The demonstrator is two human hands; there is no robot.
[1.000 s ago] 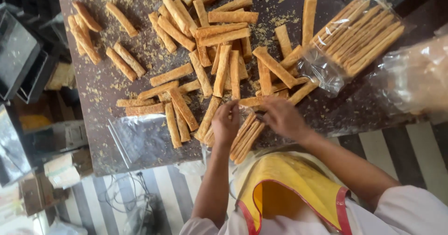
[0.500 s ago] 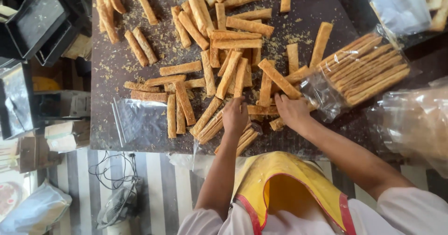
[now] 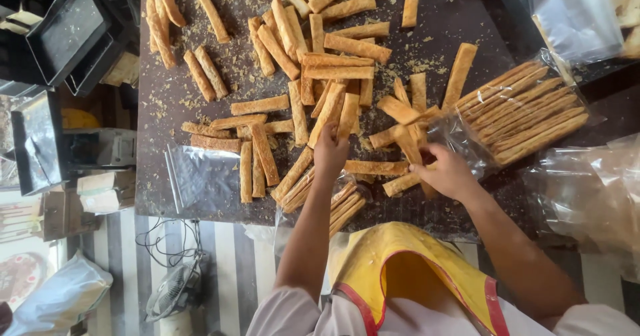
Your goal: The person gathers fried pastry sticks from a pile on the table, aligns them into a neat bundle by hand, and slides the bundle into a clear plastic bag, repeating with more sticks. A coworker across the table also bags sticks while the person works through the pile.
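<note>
The left hand (image 3: 331, 153) is closed around 1 baked stick (image 3: 348, 116) on the dark worktop (image 3: 167, 103), and that stick runs up and away from the fingers, long axis nearly straight away from the person. Just below this hand lies a clear bag (image 3: 333, 203) partly filled with sticks, slanting up to the right. The right hand (image 3: 448, 171) grips 2 sticks (image 3: 408, 151) that point up-left, beside a full bag (image 3: 527, 113).
</note>
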